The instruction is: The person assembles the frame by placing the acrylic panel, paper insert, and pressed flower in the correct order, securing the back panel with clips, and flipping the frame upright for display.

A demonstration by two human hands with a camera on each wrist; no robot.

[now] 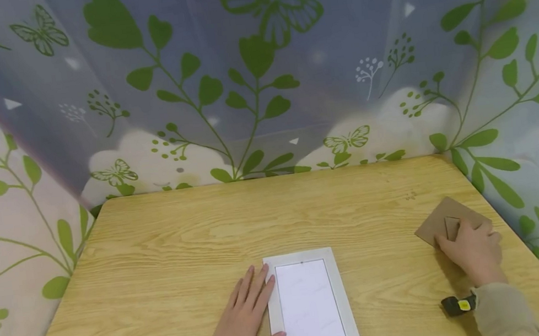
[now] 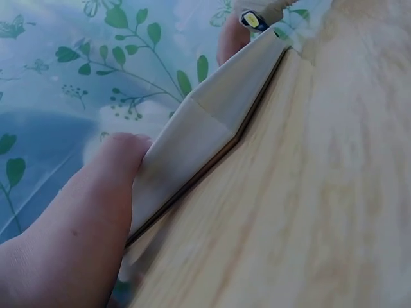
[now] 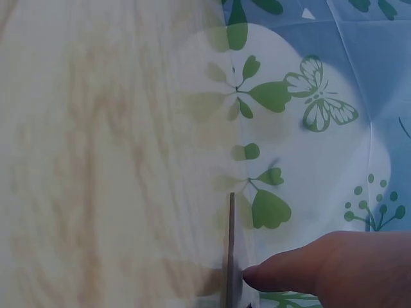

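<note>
A white picture frame lies on the table with a plain white sheet showing inside its opening. My left hand rests along its left side, fingers extended and fingertips touching the border. In the left wrist view, the left thumb lies against the side of the frame. Over at the right of the table, my right hand holds a brown backing board with a cut flap outline on its face. The right wrist view shows this board edge-on beside the thumb.
The light wood-grain table carries both things. A patterned curtain with leaves and butterflies stands behind the table and along both sides. A black device with a yellow label is worn on the right wrist, over a beige sleeve.
</note>
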